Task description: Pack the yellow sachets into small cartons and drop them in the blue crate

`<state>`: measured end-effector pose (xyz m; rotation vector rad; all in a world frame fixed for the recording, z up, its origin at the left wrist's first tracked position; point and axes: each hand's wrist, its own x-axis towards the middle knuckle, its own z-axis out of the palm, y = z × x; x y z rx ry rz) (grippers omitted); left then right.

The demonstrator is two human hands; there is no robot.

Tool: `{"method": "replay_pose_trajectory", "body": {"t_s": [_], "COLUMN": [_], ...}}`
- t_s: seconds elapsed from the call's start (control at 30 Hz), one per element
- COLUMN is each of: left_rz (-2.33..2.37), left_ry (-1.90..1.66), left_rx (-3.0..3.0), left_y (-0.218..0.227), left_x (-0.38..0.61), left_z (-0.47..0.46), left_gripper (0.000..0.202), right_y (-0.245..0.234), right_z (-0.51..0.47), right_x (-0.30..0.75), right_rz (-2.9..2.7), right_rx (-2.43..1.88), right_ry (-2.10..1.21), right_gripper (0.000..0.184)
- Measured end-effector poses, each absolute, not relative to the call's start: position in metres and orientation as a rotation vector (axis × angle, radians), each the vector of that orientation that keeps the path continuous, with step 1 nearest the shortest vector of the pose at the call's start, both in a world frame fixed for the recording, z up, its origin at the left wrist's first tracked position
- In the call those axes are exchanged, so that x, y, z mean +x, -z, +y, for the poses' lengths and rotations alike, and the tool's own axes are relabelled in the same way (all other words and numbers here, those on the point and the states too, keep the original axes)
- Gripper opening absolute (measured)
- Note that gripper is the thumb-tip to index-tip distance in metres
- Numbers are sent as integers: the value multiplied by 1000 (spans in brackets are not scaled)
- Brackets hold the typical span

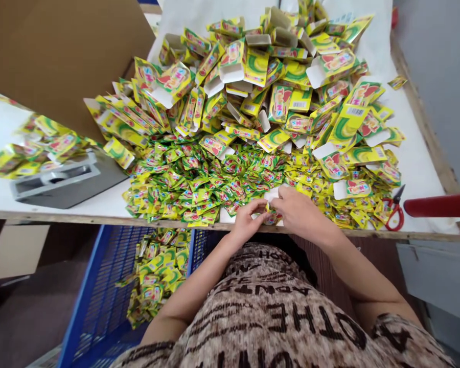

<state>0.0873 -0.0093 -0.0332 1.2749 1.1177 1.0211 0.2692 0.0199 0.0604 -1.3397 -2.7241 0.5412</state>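
Observation:
At the table's front edge my two hands meet over one small carton [272, 194], whose white flap shows above my fingers; most of the carton is hidden. My left hand [250, 219] is closed in a pinch at its left side. Bent over the carton from the right, my right hand [298, 210] grips it with curled fingers. Just to the left and behind lies a heap of small green sachets [191, 176]. Yellow sachets [354, 210] spread to the right of my right hand. Beyond them rises a pile of yellow-green cartons [279, 99], several with open ends.
Red-handled scissors [395, 214] lie at the right front edge, near a red bar [440, 205]. A grey tape dispenser [67, 180] stands left, before a large cardboard box [65, 56]. Below the table, a blue crate [94, 291] holds yellow-green packs [157, 281].

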Motion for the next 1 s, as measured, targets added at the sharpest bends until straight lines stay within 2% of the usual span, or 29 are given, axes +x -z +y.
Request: {"method": "replay_pose_trajectory", "body": {"t_s": [0.13,0.33,0.43,0.57,0.6,0.7,0.83,0.93,1.0], "left_rz": [1075,991,959,1077,1096,1014,922,956,976], "left_ry": [-987,-1007,-1014,-1010,-1003,-893,-779,-811,-833], "left_rx": [1156,1051,1034,933,856,599,509,531,566], "left_y": [38,47,44,35,33,25,15,11,10], "left_x": [85,84,85,86,86,84,79,81,85], "left_z": [-10,-11,-13,-13,-12,-5,4,4,2], "left_gripper": [33,34,33,26,25,20,18,17,19], "right_y": [-60,-33,-21,-8,-5,4,4,0,-2], "right_z": [24,28,20,2,-1,-8,-7,-5,-2], "right_x": [273,277,282,284,282,277,279,280,276], "right_rz": [-2552,-2496,-2362,-1642,-1423,-941,-846,-932,-1049], "right_rx": [-1222,-1111,-1090,-1334,-1365,-1272,-1122,-1155,-1234], "right_ry": [-698,-616,-806,-1128,-1266,-1666,-1964,-1941,-1794], "right_gripper": [18,21,16,12,14,34,34,30,21]}}
